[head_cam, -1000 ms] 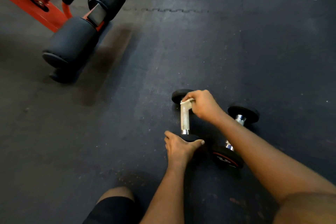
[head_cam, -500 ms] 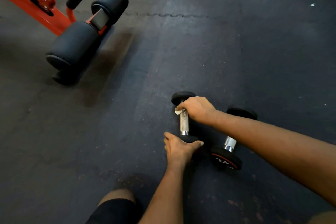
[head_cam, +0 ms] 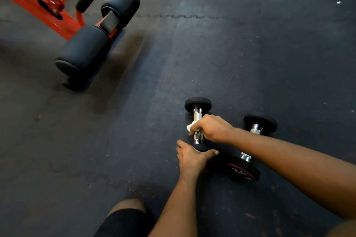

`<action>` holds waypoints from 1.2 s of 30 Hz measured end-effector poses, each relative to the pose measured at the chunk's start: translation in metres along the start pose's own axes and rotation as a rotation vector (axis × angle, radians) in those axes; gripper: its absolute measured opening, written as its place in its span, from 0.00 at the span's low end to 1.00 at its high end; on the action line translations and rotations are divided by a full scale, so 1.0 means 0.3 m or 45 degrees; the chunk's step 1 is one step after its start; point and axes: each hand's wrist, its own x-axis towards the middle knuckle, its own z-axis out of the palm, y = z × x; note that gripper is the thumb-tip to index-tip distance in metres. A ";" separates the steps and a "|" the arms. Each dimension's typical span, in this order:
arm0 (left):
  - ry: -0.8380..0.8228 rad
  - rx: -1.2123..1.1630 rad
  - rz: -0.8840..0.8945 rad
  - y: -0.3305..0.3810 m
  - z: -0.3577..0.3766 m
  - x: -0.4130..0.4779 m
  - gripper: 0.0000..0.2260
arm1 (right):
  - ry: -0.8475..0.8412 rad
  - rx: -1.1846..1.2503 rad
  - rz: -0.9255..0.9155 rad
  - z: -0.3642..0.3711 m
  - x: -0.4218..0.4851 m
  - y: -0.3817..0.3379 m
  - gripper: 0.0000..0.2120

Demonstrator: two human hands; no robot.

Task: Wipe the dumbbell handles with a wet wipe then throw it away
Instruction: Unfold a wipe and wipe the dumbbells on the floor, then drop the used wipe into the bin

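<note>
Right hand (head_cam: 211, 129) with one wipe (head_cam: 189, 126) lower along handle (head_cam: 198, 116) now; two dumbbells (head_cam: 198, 104) (head_cam: 260, 123).

Right hand (head_cam: 211, 128) grips wet wipe (head_cam: 189, 126) round dumbbell handle (head_cam: 197, 117); left hand (head_cam: 192, 157) holds near weight.
</note>
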 end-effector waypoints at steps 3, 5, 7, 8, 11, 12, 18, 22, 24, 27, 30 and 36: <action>-0.020 0.013 0.001 0.012 -0.007 -0.014 0.61 | 0.029 0.039 0.016 0.008 -0.025 0.008 0.20; -0.024 0.011 -0.004 0.017 -0.009 -0.017 0.61 | 0.043 0.142 0.078 0.008 -0.041 0.016 0.19; -0.011 0.008 0.008 0.021 -0.012 -0.023 0.61 | 0.127 0.308 0.138 0.007 -0.051 0.031 0.21; 0.003 0.021 0.015 0.023 -0.011 -0.023 0.60 | 0.200 0.366 0.171 0.005 -0.055 0.040 0.22; 0.039 0.062 0.019 0.027 0.003 -0.019 0.56 | 0.457 0.444 0.323 0.016 -0.073 0.081 0.19; 0.043 0.071 0.020 0.027 0.006 -0.018 0.55 | 0.520 0.475 0.371 0.023 -0.083 0.087 0.18; -0.204 0.242 -0.012 0.064 -0.057 -0.042 0.56 | 0.767 0.877 0.590 0.008 -0.185 0.009 0.13; -0.071 0.308 0.277 0.190 -0.253 -0.151 0.20 | 0.794 1.071 0.724 -0.072 -0.285 -0.175 0.12; -0.072 0.248 0.366 0.282 -0.391 -0.251 0.08 | 0.787 1.065 0.737 -0.161 -0.356 -0.293 0.10; -0.080 0.207 0.402 0.433 -0.641 -0.451 0.09 | 0.787 0.996 0.756 -0.371 -0.471 -0.488 0.08; -0.065 0.146 0.437 0.550 -0.855 -0.645 0.08 | 0.774 0.980 0.740 -0.601 -0.564 -0.679 0.08; 0.032 0.100 0.573 0.851 -1.387 -1.099 0.05 | 0.808 0.984 0.624 -1.169 -0.770 -1.174 0.08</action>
